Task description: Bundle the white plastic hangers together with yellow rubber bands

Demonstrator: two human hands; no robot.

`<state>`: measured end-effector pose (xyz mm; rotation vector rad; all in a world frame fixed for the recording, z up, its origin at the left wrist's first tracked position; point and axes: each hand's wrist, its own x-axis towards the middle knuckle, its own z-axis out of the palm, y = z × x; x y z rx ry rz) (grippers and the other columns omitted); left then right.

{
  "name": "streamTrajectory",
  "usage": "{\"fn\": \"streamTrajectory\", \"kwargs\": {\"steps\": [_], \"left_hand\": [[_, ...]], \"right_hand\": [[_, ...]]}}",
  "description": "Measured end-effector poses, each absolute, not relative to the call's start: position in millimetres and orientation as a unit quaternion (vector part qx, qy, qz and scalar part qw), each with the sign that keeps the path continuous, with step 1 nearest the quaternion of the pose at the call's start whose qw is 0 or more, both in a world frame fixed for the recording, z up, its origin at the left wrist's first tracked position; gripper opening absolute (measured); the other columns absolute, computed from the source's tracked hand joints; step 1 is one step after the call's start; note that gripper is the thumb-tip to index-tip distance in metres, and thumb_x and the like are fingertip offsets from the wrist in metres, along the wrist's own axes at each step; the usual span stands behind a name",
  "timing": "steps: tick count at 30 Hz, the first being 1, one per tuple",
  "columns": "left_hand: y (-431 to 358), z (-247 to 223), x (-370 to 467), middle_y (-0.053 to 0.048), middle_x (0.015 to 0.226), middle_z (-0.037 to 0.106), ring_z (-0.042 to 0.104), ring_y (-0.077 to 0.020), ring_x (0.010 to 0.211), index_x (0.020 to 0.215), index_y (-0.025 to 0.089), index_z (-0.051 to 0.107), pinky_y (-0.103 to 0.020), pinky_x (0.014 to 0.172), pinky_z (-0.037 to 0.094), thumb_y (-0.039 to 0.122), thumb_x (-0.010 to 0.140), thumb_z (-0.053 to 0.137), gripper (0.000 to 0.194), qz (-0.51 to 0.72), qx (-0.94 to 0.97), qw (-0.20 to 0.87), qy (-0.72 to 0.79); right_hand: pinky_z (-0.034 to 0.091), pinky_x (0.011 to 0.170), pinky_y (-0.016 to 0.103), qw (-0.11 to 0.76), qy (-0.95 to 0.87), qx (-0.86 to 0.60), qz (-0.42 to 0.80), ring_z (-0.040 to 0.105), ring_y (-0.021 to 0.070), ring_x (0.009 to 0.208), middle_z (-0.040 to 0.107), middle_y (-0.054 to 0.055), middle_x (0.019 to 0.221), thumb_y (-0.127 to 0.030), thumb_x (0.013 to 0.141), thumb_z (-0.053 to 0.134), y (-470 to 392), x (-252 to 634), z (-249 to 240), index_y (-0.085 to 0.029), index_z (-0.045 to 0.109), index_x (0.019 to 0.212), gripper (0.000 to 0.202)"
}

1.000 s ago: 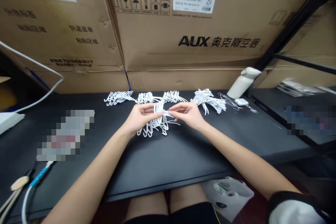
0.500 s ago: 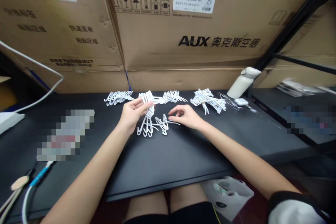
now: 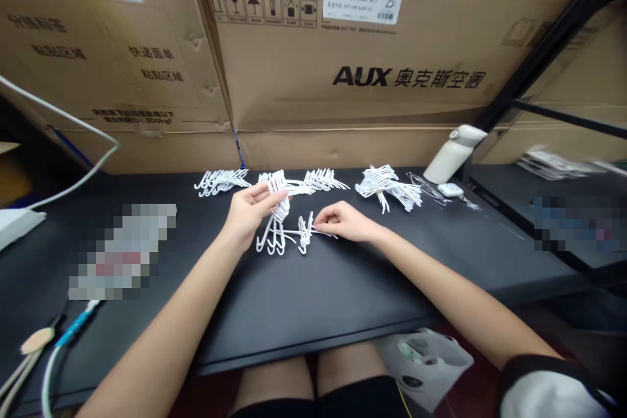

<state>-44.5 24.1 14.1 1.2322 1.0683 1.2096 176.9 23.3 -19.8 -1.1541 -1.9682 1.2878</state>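
Observation:
My left hand [image 3: 245,214] is closed round a bunch of white wire hooks [image 3: 280,204], their upper ends pinched by thumb and fingers. Below that hand, several curved hook tips [image 3: 271,245] point down close to the black table. To the right, my right hand [image 3: 347,221] pinches the thin rod of one of a few loose white hooks [image 3: 304,235] lying on the tabletop. Behind my hands lie three rows or heaps of the same hooks: a left row [image 3: 223,181], a middle row [image 3: 321,181] and a looser right heap [image 3: 389,188].
Large cardboard boxes [image 3: 294,98] stand along the back of the black table [image 3: 304,300]. A white bottle [image 3: 448,160] and a small white case [image 3: 449,190] are at the right rear. On the left lie a blurred-out flat object [image 3: 125,248] and a white cable [image 3: 49,359].
My right hand has moved slightly left and its fingers have closed on a loose hook's rod. The loose hooks have shifted and turned a little. The left hand stays almost still.

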Motion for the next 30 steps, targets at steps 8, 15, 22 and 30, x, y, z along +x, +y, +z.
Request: {"fn": "streamTrajectory", "kwargs": {"steps": [8, 15, 22, 30], "left_hand": [[24.6, 13.0, -44.1, -0.011, 0.101, 0.073, 0.067, -0.0242, 0.098, 0.095, 0.015, 0.07, -0.03, 0.083, 0.05, 0.038, 0.063, 0.08, 0.04, 0.503, 0.518, 0.527, 0.448], [24.9, 12.6, -44.9, -0.011, 0.102, 0.073, 0.067, -0.0249, 0.098, 0.096, 0.015, 0.07, -0.032, 0.084, 0.05, 0.038, 0.064, 0.08, 0.041, 0.502, 0.522, 0.53, 0.442], [23.4, 15.4, -44.0, -0.011, 0.099, 0.073, 0.067, -0.025, 0.097, 0.095, 0.015, 0.071, -0.031, 0.081, 0.051, 0.038, 0.062, 0.081, 0.042, 0.501, 0.523, 0.525, 0.448], [21.9, 16.3, -43.7, -0.011, 0.098, 0.073, 0.068, -0.0241, 0.095, 0.091, 0.015, 0.07, -0.029, 0.078, 0.051, 0.038, 0.063, 0.08, 0.037, 0.493, 0.533, 0.524, 0.446]], "right_hand": [[0.03, 0.04, 0.018, 0.178, -0.709, -0.456, 0.507, 0.038, 0.004, 0.044, 0.058, -0.001, 0.064, -0.036, 0.081, 0.057, 23.2, 186.0, -3.3, -0.011, 0.064, 0.086, 0.027], [0.022, 0.032, 0.016, 0.214, -0.643, -0.442, 0.588, 0.03, 0.0011, 0.037, 0.046, -0.006, 0.057, -0.04, 0.079, 0.062, 21.8, 185.5, -4.9, -0.013, 0.064, 0.085, 0.028], [0.02, 0.034, 0.017, 0.201, -0.666, -0.469, 0.545, 0.029, 0.0028, 0.034, 0.038, -0.008, 0.042, -0.032, 0.077, 0.06, 23.9, 189.3, -4.0, -0.012, 0.07, 0.079, 0.022], [0.024, 0.034, 0.019, 0.208, -0.665, -0.516, 0.499, 0.034, 0.0028, 0.035, 0.054, -0.004, 0.055, -0.029, 0.072, 0.061, 24.2, 188.8, -2.3, -0.013, 0.069, 0.076, 0.018]]}}
